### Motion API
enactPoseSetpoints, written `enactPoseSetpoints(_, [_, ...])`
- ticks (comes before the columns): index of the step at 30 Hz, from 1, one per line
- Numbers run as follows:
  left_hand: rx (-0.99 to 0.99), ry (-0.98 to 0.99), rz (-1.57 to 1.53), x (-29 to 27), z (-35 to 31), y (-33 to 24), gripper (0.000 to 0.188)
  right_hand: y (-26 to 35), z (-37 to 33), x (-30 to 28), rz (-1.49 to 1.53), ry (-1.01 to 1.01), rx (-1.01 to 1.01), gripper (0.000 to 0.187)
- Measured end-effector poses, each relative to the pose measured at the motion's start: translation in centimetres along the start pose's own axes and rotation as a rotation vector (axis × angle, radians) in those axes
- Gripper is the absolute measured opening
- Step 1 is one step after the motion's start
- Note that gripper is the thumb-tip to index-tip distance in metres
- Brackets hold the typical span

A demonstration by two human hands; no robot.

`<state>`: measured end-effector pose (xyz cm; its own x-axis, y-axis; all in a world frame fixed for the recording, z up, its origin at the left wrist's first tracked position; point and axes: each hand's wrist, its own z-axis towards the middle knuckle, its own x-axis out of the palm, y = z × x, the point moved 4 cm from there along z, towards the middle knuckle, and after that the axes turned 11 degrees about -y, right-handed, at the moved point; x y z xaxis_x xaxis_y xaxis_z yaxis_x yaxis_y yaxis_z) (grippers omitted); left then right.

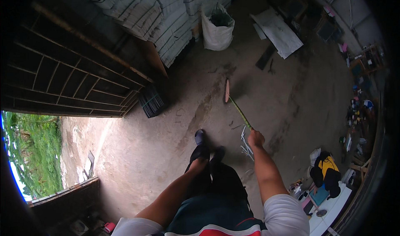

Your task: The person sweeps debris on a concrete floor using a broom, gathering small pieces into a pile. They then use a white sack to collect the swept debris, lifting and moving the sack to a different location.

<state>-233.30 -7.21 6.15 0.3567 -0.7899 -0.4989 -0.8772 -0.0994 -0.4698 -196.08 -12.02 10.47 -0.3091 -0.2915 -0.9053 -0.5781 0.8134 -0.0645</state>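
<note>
Right hand (256,138) wrapped around a green broom (240,112)

The broom's pinkish head (227,90) is down at the floor (187,107), ahead and left of the grip. Pale bars (248,152) lie left of it (on the floor, below). The left hand (198,164) is by a leg (201,151); I cannot tell whether it is closed.

1. Broom-like tool (240,112): slim green handle; narrow, pale pinkish-brown head, dark along one edge.
2. State: handle is gripped in the right hand (256,138).
3. Pose: slants forward-left, head foremost; floor (191,94) contact unclear.
</note>
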Motion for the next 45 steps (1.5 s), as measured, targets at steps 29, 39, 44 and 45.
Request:
enactPoseSetpoints(29, [-0.075,0.065,0.106,-8.9,16.7,-13.7,0.054,17.8,14.5,0.0,0.26,0.065,-0.276,0.031])
enactPoseSetpoints(39, [-0.023,-0.012,0.091,-12.7,22.8,-19.5,0.046,12.9,29.5,-6.4,0.191,0.096,-0.027,0.034])
enactPoseSetpoints(44, [-0.027,-0.028,0.051,-12.8,23.7,-21.2,0.046,6.5,29.5,-8.2,0.196,0.046,0.083,0.033])
enactPoseSetpoints(45, [-0.032,-0.016,0.03,-12.8,23.8,-21.7,0.046,5.9,28.5,-7.3,0.206,0.026,0.055,0.032])
